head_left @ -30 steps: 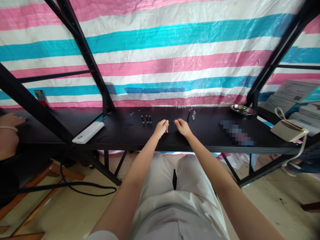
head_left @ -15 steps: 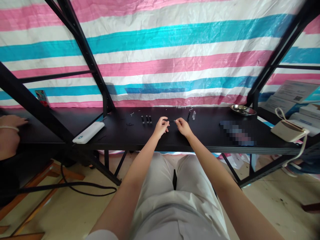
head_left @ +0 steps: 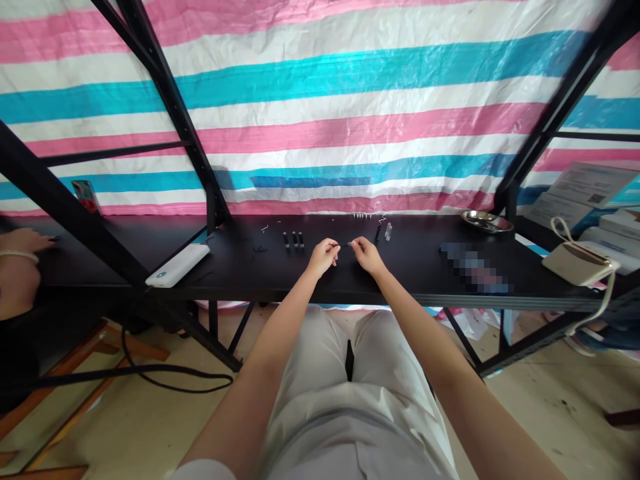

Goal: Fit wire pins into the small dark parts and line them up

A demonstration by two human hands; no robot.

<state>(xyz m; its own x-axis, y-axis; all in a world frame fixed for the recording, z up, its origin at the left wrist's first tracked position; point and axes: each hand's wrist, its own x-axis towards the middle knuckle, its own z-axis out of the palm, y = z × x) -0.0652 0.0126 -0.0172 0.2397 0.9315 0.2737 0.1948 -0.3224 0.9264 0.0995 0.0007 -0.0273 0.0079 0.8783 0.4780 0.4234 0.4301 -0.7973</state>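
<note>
Over the black table (head_left: 425, 273), my left hand (head_left: 324, 257) and my right hand (head_left: 366, 255) face each other a short way apart. A thin, dark, stick-like piece (head_left: 345, 245) spans the gap between their fingertips. Both hands are closed in a pinch, one at each end of it; its exact kind is too small to tell. Left of my left hand stand several short black tubes (head_left: 295, 239) with pale ends. Beyond my right hand are clear small tubes (head_left: 389, 231), a dark narrow piece (head_left: 378, 233) and a row of tiny white pieces (head_left: 363, 216).
A white oblong device (head_left: 179, 265) lies at the left, near a table frame post. To the right are a shiny metal dish (head_left: 487, 221), a pixelated item (head_left: 475, 268) and a beige pouch (head_left: 580, 261) with a strap. Another person's hand (head_left: 25, 243) rests at far left.
The fingers of my left hand, raised and looser before, have closed down onto the dark piece's left end. My right hand has hardly moved.
</note>
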